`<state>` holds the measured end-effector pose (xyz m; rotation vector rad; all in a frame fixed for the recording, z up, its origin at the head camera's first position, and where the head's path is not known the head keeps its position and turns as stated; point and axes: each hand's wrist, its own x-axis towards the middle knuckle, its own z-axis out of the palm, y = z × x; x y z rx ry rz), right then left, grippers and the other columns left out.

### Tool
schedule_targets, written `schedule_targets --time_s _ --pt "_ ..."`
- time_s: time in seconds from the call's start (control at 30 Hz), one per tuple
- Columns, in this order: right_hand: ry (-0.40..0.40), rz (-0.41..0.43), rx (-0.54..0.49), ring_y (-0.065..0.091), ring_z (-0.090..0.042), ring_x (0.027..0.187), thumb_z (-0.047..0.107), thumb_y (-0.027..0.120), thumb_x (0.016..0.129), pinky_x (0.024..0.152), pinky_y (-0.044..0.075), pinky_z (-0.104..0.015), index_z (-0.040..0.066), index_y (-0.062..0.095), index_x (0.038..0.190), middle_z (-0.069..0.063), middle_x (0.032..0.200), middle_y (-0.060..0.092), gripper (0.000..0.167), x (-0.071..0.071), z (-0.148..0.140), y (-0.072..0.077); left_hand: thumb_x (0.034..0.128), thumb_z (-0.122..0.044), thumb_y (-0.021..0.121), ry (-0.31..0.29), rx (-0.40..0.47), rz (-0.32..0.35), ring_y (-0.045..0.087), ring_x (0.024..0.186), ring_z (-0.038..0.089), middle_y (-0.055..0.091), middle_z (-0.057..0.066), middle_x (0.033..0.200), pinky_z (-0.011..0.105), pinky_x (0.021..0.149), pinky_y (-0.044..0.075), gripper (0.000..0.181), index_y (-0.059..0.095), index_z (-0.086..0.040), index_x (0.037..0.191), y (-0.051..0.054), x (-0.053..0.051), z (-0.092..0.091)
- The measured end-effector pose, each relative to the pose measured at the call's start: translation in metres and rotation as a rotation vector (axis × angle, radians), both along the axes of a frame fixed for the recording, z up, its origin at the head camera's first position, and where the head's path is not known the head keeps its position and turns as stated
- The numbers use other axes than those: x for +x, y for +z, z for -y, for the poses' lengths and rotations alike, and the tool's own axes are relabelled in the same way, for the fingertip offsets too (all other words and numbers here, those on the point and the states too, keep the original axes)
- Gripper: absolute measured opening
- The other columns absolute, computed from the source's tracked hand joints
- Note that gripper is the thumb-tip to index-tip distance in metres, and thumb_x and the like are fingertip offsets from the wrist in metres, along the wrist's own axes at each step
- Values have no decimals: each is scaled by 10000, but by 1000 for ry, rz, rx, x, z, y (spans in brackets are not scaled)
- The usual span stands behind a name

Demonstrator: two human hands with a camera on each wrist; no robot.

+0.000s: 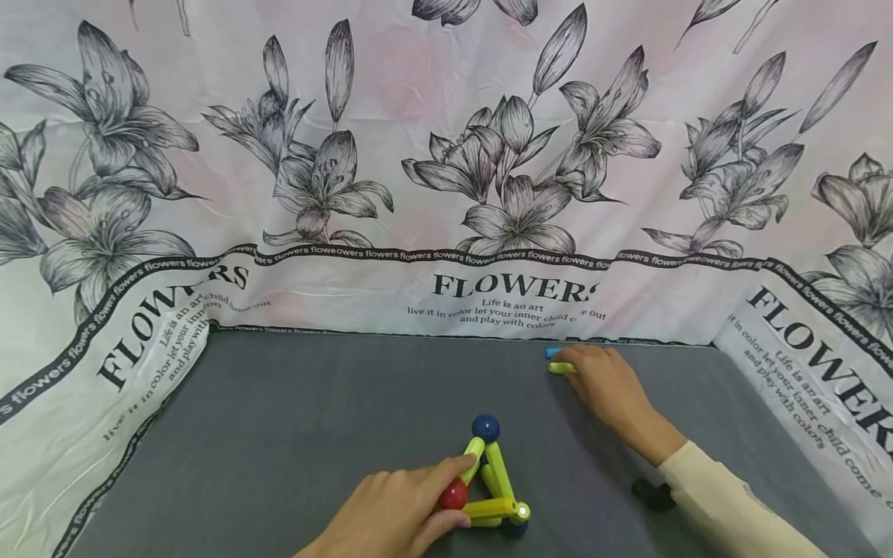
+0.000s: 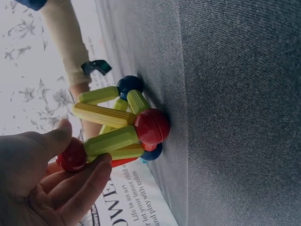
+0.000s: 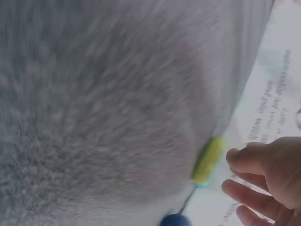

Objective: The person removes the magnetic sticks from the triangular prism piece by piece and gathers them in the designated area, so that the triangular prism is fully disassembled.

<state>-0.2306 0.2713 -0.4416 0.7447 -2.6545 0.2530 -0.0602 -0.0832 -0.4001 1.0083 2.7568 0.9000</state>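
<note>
Head view, hands (image 1: 398, 508) (image 1: 610, 391), left pinching glossy red ball (image 1: 453, 494), right loosely parted beside rounded green rod (image 1: 560, 368)

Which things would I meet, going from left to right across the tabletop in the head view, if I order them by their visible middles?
Left hand → red ball → upper dark blue ball → green stick near the right hand → right hand → right sleeve.
</note>
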Motion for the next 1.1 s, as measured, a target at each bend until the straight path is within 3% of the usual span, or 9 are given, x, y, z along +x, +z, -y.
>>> schedule_targets --time_s 0.17,0.37,0.47,0.6,0.8,1.0,1.1 --pt "52 52 -56 745 -272 1028 -22 830 884 874 590 -500 119 779 1168 -46 1166 778 322 29 14 23 1037 -423 685 -1 9 -39 501 660 -47 652 -139 903 153 563 446 491 574 -200 1460 -1 0 0" --pt "174 115 -131 723 -109 1058 111 833 925 891 605 -405 210 768 1176 104 1144 763 277 83 39 46 1039 -438 675 -8 3 -25 512 669 -50 667 -131 922 157 561 452 491 580 -204 1460 0 -1 0" --pt "229 104 -148 693 -40 1076 193 836 934 910 596 -392 293 751 1192 199 1158 729 290 107 52 52 1043 -433 671 -13 10 -39 528 682 -51 699 -106 954 160 564 460 489 579 -196 1461 0 -1 0" --pt "312 82 -164 669 -22 1096 251 818 956 917 587 -396 330 727 1229 237 1192 691 299 132 64 53 1047 -417 670 -12 24 -48 541 693 -57 726 -87 980 154 571 461 488 582 -184 1467 -1 -1 1" --pt "447 31 -159 647 -39 1054 323 805 968 917 557 -356 273 704 1269 188 1164 695 321 151 82 40 1044 -428 669 0 25 -36 525 682 -56 716 -96 948 161 577 458 488 594 -179 1457 -1 -1 2" --pt "483 -60 -58 617 -31 969 402 863 901 909 527 -290 229 730 1202 154 1073 704 372 157 98 21 1051 -453 646 2 36 -33 484 647 -49 653 -141 874 162 552 429 488 592 -196 1462 -1 1 2" --pt "483 -155 -5 615 -47 919 413 921 825 899 509 -281 212 747 1147 138 1010 709 417 157 103 13 1050 -464 639 2 37 -18 483 646 -45 640 -149 866 168 558 434 499 590 -195 1467 0 2 1"
